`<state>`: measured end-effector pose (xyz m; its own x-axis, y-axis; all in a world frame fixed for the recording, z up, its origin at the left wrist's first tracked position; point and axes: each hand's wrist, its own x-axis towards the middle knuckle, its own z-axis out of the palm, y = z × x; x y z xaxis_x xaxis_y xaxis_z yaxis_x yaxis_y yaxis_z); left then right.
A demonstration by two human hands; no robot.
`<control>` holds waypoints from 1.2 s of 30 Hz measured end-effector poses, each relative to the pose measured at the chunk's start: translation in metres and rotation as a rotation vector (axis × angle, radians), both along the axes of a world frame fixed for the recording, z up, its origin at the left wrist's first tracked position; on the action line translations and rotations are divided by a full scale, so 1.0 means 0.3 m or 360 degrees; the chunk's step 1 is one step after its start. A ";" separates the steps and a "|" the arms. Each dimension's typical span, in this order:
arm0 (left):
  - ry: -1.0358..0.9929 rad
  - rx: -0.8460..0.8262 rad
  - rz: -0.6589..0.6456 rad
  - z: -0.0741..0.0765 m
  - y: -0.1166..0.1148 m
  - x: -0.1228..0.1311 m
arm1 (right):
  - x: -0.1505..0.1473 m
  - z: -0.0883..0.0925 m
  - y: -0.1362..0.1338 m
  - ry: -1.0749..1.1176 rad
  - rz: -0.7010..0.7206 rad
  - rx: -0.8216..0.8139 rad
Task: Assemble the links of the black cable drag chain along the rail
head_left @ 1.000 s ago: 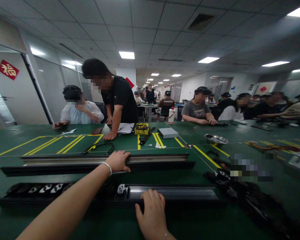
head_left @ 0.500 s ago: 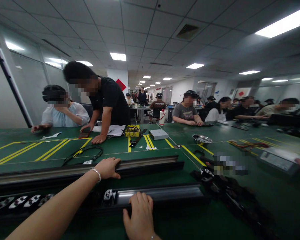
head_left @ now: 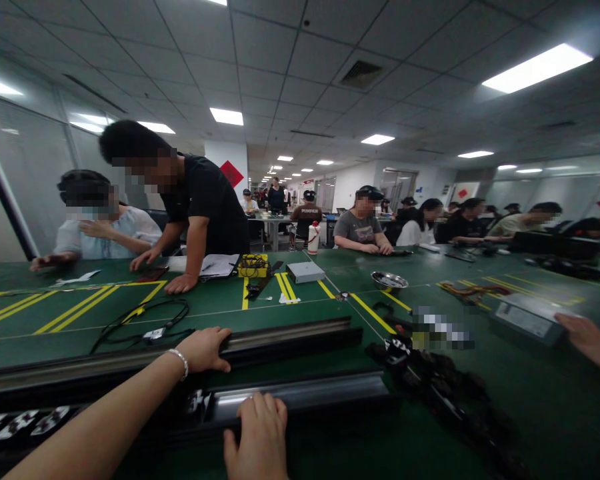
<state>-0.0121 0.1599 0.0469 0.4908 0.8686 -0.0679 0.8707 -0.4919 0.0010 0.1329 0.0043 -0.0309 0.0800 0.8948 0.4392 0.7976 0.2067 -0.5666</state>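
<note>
Gripping the far rail point(head_left: 290, 333) about midway along its visible length, the left hand point(head_left: 205, 348) curls its fingers over the top edge, with the thumb laid along the near face; a white bracelet point(head_left: 181, 360) sits on the wrist. The right hand point(head_left: 257, 437) lies palm down and open, its spread fingertips touching the front edge of the near rail point(head_left: 310, 393) without closing on it. Both rails are long black channels lying side by side across the green table point(head_left: 530, 400), the far one just behind the near one. The near rail carries small black-and-white inserts point(head_left: 25, 421) at its left end and one more point(head_left: 197, 400) just left of the right hand.

Surroundings — a heap of black parts point(head_left: 430, 377) lies off the right ends of the rails, and a looped black cable point(head_left: 140, 320) rests behind the far rail on the yellow floor-style markings. Farther back stand a yellow box point(head_left: 253, 265), a grey box point(head_left: 305, 271) and a metal bowl point(head_left: 389, 280). A person in a black shirt point(head_left: 210, 207) leans on the table's far side, and a co-worker's hand point(head_left: 587, 340) enters at the right edge, well apart from both rails.
</note>
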 end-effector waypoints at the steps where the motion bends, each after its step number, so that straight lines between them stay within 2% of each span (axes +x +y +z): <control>1: -0.0004 -0.0005 0.0000 -0.003 0.001 0.000 | -0.002 -0.005 0.002 -0.0009 -0.0008 0.0017; 8: -0.0020 -0.0014 0.0015 -0.016 0.015 0.005 | -0.020 -0.032 0.010 -0.0024 -0.0091 0.0144; 12: -0.0029 0.0004 0.0019 -0.023 0.017 0.012 | -0.022 -0.026 0.008 -0.0053 -0.0105 0.0144; 18: -0.0048 0.0033 0.0046 -0.024 0.018 0.025 | -0.020 0.001 0.004 -0.0233 -0.0073 0.0014; 29: -0.0085 0.0015 0.0095 -0.011 0.027 0.033 | -0.030 -0.013 0.012 -0.0138 -0.0090 -0.0104; 32: -0.0122 0.0079 0.0100 0.014 -0.015 0.010 | -0.029 -0.011 0.013 -0.0142 -0.0111 -0.0103; 36: -0.0276 0.0062 0.0020 0.060 -0.154 -0.057 | -0.013 0.012 0.005 -0.0160 -0.0073 -0.0046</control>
<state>-0.0291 0.1136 0.0649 0.4812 0.8752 0.0506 0.8652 -0.4834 0.1329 0.1291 0.0060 -0.0273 0.0778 0.9037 0.4210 0.8589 0.1536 -0.4885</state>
